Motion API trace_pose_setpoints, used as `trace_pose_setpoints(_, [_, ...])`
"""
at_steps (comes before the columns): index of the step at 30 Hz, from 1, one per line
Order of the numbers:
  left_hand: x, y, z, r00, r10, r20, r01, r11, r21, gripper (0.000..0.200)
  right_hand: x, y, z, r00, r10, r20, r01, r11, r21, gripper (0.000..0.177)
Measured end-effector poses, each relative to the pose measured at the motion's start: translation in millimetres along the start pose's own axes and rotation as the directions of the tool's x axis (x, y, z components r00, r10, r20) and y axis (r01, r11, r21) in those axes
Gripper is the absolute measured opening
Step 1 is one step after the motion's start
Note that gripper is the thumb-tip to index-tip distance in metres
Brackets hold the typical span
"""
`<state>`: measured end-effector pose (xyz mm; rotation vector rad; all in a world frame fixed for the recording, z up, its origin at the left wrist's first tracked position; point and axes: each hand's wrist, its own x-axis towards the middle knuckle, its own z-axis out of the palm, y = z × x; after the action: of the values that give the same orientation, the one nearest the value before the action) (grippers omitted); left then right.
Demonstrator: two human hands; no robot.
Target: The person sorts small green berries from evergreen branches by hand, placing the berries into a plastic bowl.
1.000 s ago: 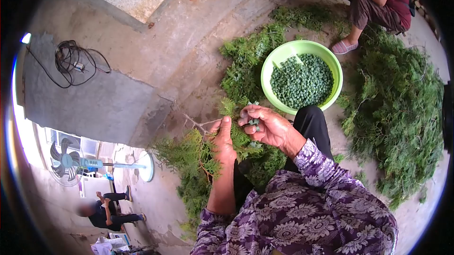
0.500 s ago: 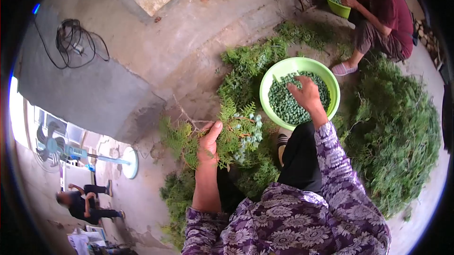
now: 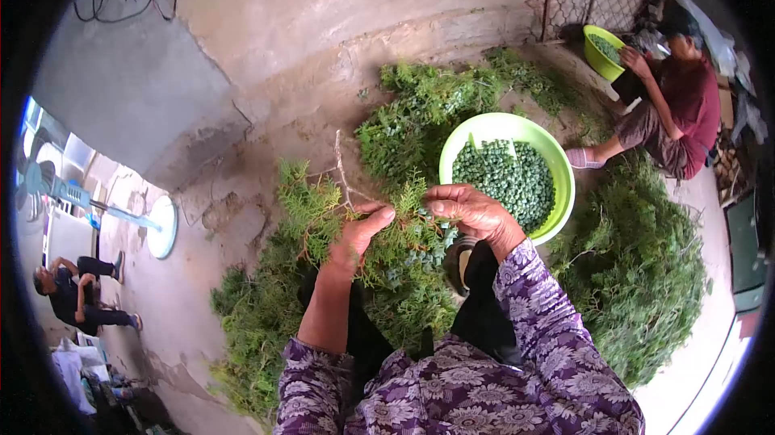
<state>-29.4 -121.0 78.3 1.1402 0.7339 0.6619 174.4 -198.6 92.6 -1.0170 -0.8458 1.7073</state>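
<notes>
My left hand (image 3: 359, 235) is closed around the stem of an evergreen sprig (image 3: 311, 213) with flat, scaly leaves and a bare brown twig. Pale blue-green cones (image 3: 420, 257) hang at the sprig's right side. At that same side, my right hand (image 3: 472, 211) is closed, thumb and fingertips pinching the sprig among its leaves; the exact spot between the fingertips is hidden. Just beyond my right hand stands a light-green plastic basin (image 3: 565, 193), partly filled with small round green cones (image 3: 504, 181).
Cut evergreen branches lie in a heap on the right (image 3: 638, 265), with another pile (image 3: 428, 104) behind the basin. A seated person (image 3: 690, 104) works at a second green basin (image 3: 593, 52). A standing fan (image 3: 161, 227) and another person (image 3: 73, 294) are at left.
My right hand has moved from above the basin leftward to the sprig, and its fingers have closed there. My left hand still holds the sprig. The camera view has shifted.
</notes>
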Motion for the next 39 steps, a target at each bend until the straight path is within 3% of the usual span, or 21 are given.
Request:
trace_pose_setpoints(2, [13.3, -6.1, -7.3, 1.0, 0.0, -0.017, 0.0, 1.0, 0.01, 0.02, 30.4, 11.6, -2.1, 0.992, -0.102, 0.075, 0.104, 0.994, -0.031, 0.017])
trace_pose_setpoints(3, [20.9, -9.4, -12.2, 1.0, 0.005, -0.02, -0.005, 0.999, 0.033, 0.02, 41.8, 19.5, -7.8, 0.994, -0.08, 0.076, 0.082, 0.996, -0.028, 0.017])
trace_pose_setpoints(9, [62.2, -29.0, -31.9, 0.984, -0.13, -0.124, 0.12, 0.989, -0.085, 0.028, 91.6, 39.9, -28.5, 0.991, -0.1, -0.083, 0.097, 0.994, -0.039, 0.009])
trace_pose_setpoints(11, [75.5, -43.3, -35.7, 0.989, -0.104, -0.104, 0.088, 0.985, -0.148, 0.025, 102.1, 47.0, -36.0, 0.99, -0.082, -0.115, 0.072, 0.993, -0.091, 0.009])
trace_pose_setpoints(13, [86.7, -52.8, -40.6, 0.985, -0.144, -0.094, 0.128, 0.979, -0.157, 0.024, 107.4, 44.4, -35.9, 0.964, -0.14, -0.227, 0.051, 0.933, -0.357, 0.01])
trace_pose_setpoints(15, [95.4, -53.7, -37.4, 0.98, -0.18, -0.084, 0.163, 0.971, -0.174, 0.023, 116.0, 48.6, -39.4, 0.953, -0.142, -0.268, 0.032, 0.926, -0.377, 0.012])
trace_pose_setpoints(17, [102.8, -48.5, -32.0, 0.961, -0.254, -0.114, 0.217, 0.941, -0.261, 0.021, 122.9, 53.1, -42.4, 0.904, -0.291, -0.313, 0.163, 0.911, -0.378, 0.012])
trace_pose_setpoints(18, [105.8, -50.3, -32.5, 0.986, -0.111, -0.128, 0.095, 0.988, -0.123, 0.021, 122.0, 47.3, -39.7, 0.899, -0.285, -0.334, 0.155, 0.917, -0.366, 0.012])
trace_pose_setpoints(21, [107.9, -51.7, -42.6, 0.985, -0.087, -0.148, 0.082, 0.996, -0.039, 0.021, 121.0, 42.9, -57.2, 0.829, -0.29, -0.478, 0.064, 0.899, -0.433, 0.013])
trace_pose_setpoints(22, [108.6, -57.8, -54.3, 0.988, -0.097, -0.118, 0.083, 0.99, -0.115, 0.022, 119.0, 39.0, -62.3, 0.808, -0.23, -0.542, 0.171, 0.972, -0.158, 0.013])
trace_pose_setpoints(23, [109.3, -55.1, -59.3, 0.988, -0.094, -0.118, 0.081, 0.99, -0.114, 0.022, 113.7, 29.7, -66.1, 0.78, -0.126, -0.613, 0.143, 0.989, -0.021, 0.013])
trace_pose_setpoints(25, [107.7, -47.6, -64.0, 0.968, -0.169, -0.185, 0.122, 0.964, -0.237, 0.02, 109.8, 30.5, -78.6, 0.831, -0.091, -0.548, 0.241, 0.948, 0.209, 0.015])
trace_pose_setpoints(26, [102.7, -31.0, -54.2, 0.951, -0.284, -0.118, 0.19, 0.845, -0.5, 0.012, 110.0, 31.8, -78.8, 0.848, -0.082, -0.523, 0.228, 0.948, 0.22, 0.017])
trace_pose_setpoints(27, [102.3, -32.0, -53.8, 0.951, -0.284, -0.12, 0.189, 0.845, -0.501, 0.012, 110.3, 32.7, -77.4, 0.849, -0.081, -0.522, 0.226, 0.949, 0.221, 0.017])
trace_pose_setpoints(29, [104.5, -35.5, -53.6, 0.945, -0.306, -0.113, 0.205, 0.826, -0.525, 0.014, 112.1, 30.4, -68.0, 0.919, 0.011, -0.393, 0.02, 0.997, 0.075, 0.021])
trace_pose_setpoints(31, [110.0, -47.8, -57.0, 0.958, -0.266, -0.109, 0.178, 0.846, -0.503, 0.015, 119.0, 48.6, -68.1, 0.944, 0.034, -0.328, 0.001, 0.994, 0.107, 0.036])
trace_pose_setpoints(33, [113.9, -51.7, -56.8, 0.968, -0.229, -0.104, 0.153, 0.863, -0.481, 0.016, 112.7, 37.1, -63.5, 1.0, 0.009, 0.008, -0.011, 0.976, 0.219, 0.045])
trace_pose_setpoints(35, [117.0, -52.7, -54.0, 0.944, -0.311, -0.111, 0.22, 0.844, -0.489, 0.019, 115.5, 35.3, -53.4, 1.0, 0.008, -0.008, -0.005, 0.947, 0.32, 0.047])
trace_pose_setpoints(36, [116.9, -51.6, -53.8, 0.944, -0.311, -0.111, 0.22, 0.843, -0.492, 0.019, 117.7, 35.8, -49.1, 1.0, 0.008, -0.026, 0.004, 0.908, 0.419, 0.049])
trace_pose_setpoints(39, [115.7, -47.3, -51.5, 0.953, -0.28, -0.117, 0.21, 0.887, -0.41, 0.022, 119.4, 37.7, -45.6, 0.998, -0.053, -0.031, 0.062, 0.869, 0.491, 0.048])
